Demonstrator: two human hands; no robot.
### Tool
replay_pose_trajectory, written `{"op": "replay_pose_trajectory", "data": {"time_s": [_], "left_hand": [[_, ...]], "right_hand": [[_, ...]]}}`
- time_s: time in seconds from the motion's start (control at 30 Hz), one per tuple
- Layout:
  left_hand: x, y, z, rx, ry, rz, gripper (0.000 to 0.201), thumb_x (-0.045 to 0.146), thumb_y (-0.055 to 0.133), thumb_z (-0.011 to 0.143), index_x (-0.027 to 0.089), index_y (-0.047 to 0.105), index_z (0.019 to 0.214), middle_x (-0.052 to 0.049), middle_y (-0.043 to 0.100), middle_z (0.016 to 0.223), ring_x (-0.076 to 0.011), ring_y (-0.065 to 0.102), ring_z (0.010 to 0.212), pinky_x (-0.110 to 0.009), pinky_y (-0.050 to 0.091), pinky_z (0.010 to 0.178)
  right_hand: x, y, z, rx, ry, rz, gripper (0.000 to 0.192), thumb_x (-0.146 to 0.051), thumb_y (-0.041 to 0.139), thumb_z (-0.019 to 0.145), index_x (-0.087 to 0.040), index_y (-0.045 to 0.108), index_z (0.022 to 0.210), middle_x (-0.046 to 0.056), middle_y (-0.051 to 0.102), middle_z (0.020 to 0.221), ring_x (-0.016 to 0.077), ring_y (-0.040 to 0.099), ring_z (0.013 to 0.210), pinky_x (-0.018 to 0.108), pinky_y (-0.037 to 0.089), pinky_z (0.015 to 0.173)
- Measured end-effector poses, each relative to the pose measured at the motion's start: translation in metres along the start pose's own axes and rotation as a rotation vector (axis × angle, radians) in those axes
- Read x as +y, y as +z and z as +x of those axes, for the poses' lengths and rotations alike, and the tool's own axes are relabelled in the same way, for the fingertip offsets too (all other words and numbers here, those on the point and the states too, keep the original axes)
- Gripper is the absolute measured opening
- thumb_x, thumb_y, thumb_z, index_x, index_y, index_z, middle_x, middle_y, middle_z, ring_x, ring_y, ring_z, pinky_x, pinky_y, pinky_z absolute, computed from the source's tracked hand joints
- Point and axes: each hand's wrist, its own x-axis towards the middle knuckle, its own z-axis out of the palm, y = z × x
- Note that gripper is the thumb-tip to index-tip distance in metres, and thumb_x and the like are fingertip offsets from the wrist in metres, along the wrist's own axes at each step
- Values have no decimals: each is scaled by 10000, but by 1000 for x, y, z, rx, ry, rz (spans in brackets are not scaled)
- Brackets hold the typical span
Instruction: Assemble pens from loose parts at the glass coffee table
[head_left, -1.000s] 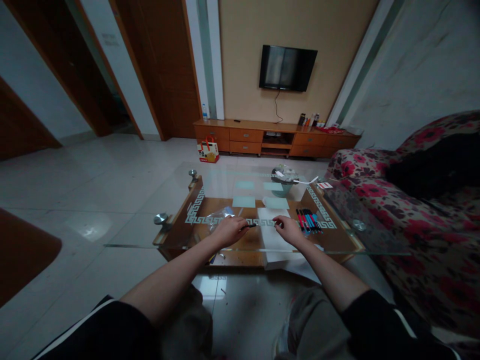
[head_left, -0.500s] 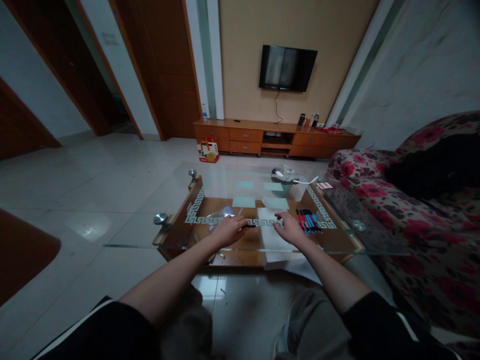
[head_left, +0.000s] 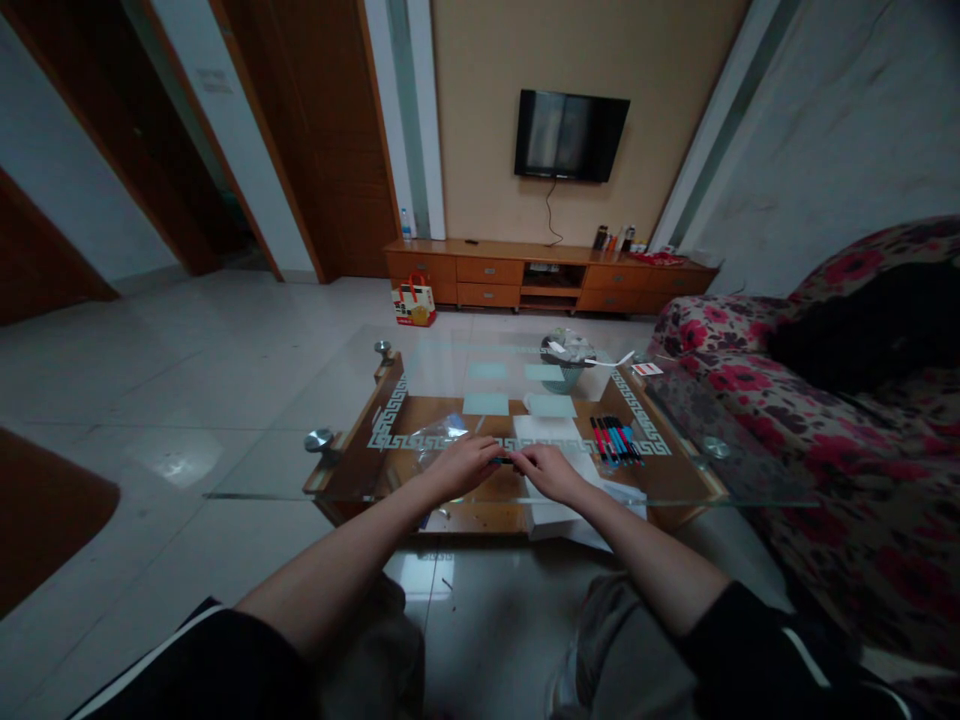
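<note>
Above the glass coffee table (head_left: 270, 475), my left hand (head_left: 469, 465) is closed around a slim dark pen (head_left: 508, 461). The fingers of my right hand (head_left: 549, 471) pinch the pen's other end, so only a short piece shows between the hands. Right of my hands, a row of pens (head_left: 616, 438) with black, red and blue parts lies side by side. A crumpled clear plastic bag (head_left: 444, 432) is just beyond my left hand. Beneath my right hand, a white stack or box (head_left: 551, 518) shows, partly through the glass.
A basket (head_left: 566, 375) with a plastic liner stands beyond the table. The floral sofa (head_left: 862, 450) is at the right. Farther off are a paper gift bag (head_left: 414, 302), a low wooden cabinet (head_left: 487, 272) and a wall-mounted television (head_left: 571, 135).
My right hand has moved left and closed on the free end of the pen. My left hand keeps its hold on the pen and has barely shifted.
</note>
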Motion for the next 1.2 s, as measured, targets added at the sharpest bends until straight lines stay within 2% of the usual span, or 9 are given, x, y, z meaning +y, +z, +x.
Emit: {"op": "replay_pose_trajectory", "data": {"time_s": [0.4, 0.57, 0.77, 0.83, 1.0, 1.1, 1.2], "left_hand": [[-2, -3, 0, -3, -38, -21, 214, 302, 528, 971, 250, 663, 1128, -44, 705, 973, -176, 646, 882, -292, 438, 804], [-7, -1, -3, -20, -66, 3, 215, 321, 516, 974, 232, 681, 1079, -49, 692, 895, -177, 641, 860, -292, 439, 791], [-8, 0, -3, -10, -65, -24, 211, 335, 500, 980, 210, 667, 1013, -45, 686, 882, -173, 635, 837, -278, 442, 769], [-6, 0, -3, -13, -79, -32, 219, 344, 489, 983, 207, 658, 1012, -47, 692, 896, -171, 639, 826, -277, 442, 764], [-2, -1, -3, -26, -122, 6, 219, 356, 480, 984, 208, 639, 1006, -45, 709, 900, -174, 654, 815, -295, 436, 796], [-2, -3, -3, -28, -163, 46, 213, 366, 488, 977, 214, 638, 990, -47, 713, 898, -189, 660, 831, -305, 437, 802], [-5, -4, -4, -32, -188, 69, 215, 374, 494, 970, 216, 637, 992, -50, 711, 889, -197, 661, 833, -307, 439, 798]], "right_hand": [[4, 1, 0, 41, 66, 139, 426, -478, 518, 944, -170, 732, 742, 24, 712, 712, 163, 616, 677, 250, 410, 652], [10, 2, 0, 85, 79, 182, 305, -446, 613, 884, -175, 741, 829, 29, 722, 766, 168, 624, 713, 259, 443, 669], [12, 1, 0, 164, 119, 377, 261, -407, 678, 821, -161, 726, 893, 46, 723, 844, 165, 625, 774, 283, 481, 740], [11, 2, 2, 190, 169, 494, 282, -411, 694, 797, -154, 719, 909, 48, 719, 848, 160, 623, 762, 277, 486, 714], [12, 1, 5, 227, 292, 694, 358, -453, 690, 778, -155, 700, 976, 40, 689, 787, 158, 619, 691, 225, 433, 524], [20, -7, 5, 297, 316, 685, 368, -457, 683, 776, -158, 691, 990, 53, 696, 812, 172, 635, 717, 224, 442, 516], [33, -22, 3, 421, 303, 556, 367, -445, 647, 801, -151, 682, 1017, 73, 706, 847, 184, 639, 733, 259, 482, 567]]}}
